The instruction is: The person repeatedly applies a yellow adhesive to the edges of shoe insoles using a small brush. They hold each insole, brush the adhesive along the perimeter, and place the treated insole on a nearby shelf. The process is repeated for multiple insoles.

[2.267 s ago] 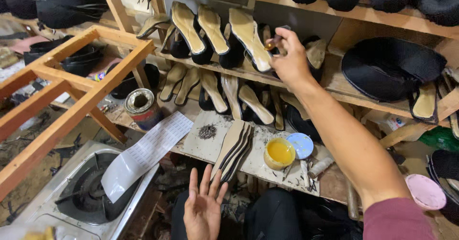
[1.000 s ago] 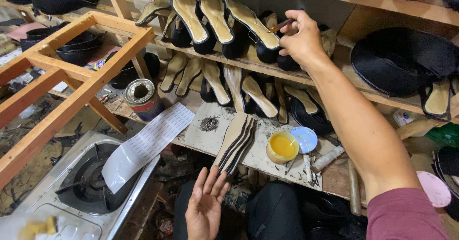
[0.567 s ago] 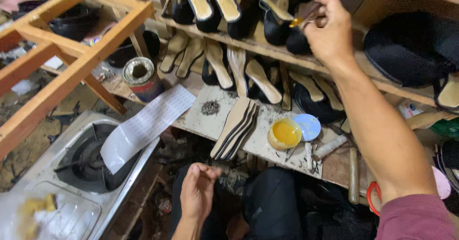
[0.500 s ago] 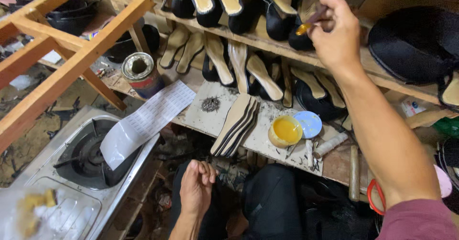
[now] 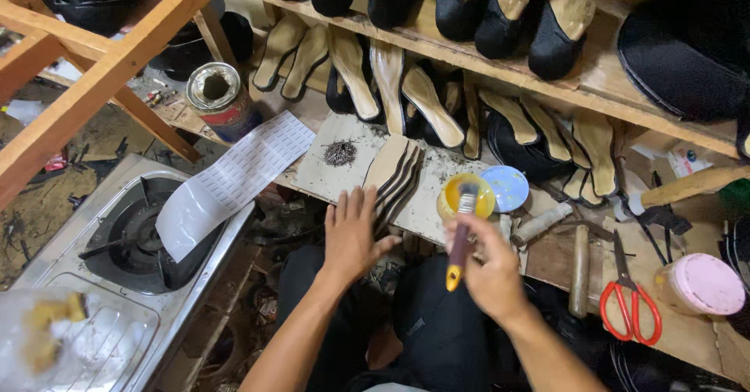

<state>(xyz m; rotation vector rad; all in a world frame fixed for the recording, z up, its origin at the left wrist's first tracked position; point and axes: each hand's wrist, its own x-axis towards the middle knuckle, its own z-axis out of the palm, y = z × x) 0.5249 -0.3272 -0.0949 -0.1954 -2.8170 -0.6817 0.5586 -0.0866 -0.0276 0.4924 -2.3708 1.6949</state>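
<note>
My right hand grips a small brush with a yellow handle; its bristle end points into an open pot of yellow glue on the low work board. My left hand lies flat, fingers spread, at the board's front edge, touching the near end of a fanned stack of dark-edged shoe insoles. A small pile of tacks sits just left of the insoles. The pot's blue lid lies to its right.
Wooden shelves hold rows of black shoe uppers and tan insoles. A tin can, a white paper sheet and a gas stove are at left. Red-handled scissors, a hammer and a pink lid lie right.
My right hand came down from the upper shelf with the brush to the glue pot. My left hand rose from my lap onto the board's edge by the insoles.
</note>
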